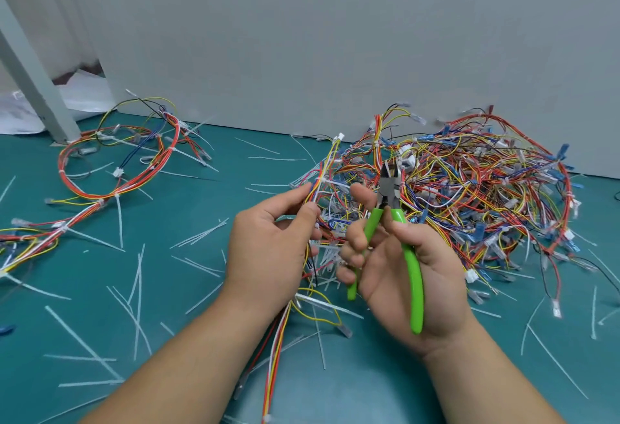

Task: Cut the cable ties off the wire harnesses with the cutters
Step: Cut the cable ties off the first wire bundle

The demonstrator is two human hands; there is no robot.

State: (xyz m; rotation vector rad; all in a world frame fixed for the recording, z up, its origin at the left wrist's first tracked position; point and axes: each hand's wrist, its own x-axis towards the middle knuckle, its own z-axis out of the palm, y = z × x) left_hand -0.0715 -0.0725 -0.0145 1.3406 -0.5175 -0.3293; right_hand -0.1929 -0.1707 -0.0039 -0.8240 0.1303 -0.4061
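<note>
The left hand [268, 249] pinched a thin harness of red, yellow, white and blue wires [318, 188] between thumb and fingers, above the teal table mat [167, 289]. A white plastic cable tie [324, 179] sat around it, just above the fingertips. The right hand [402, 276] gripped the green-handled steel cutters [412, 265], blades upward and slightly apart, near the tie but not touching it.

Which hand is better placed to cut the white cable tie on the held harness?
The right hand. It holds the green cutters, jaws open and pointing up near the cable tie. The left hand is busy pinching the harness.
</note>
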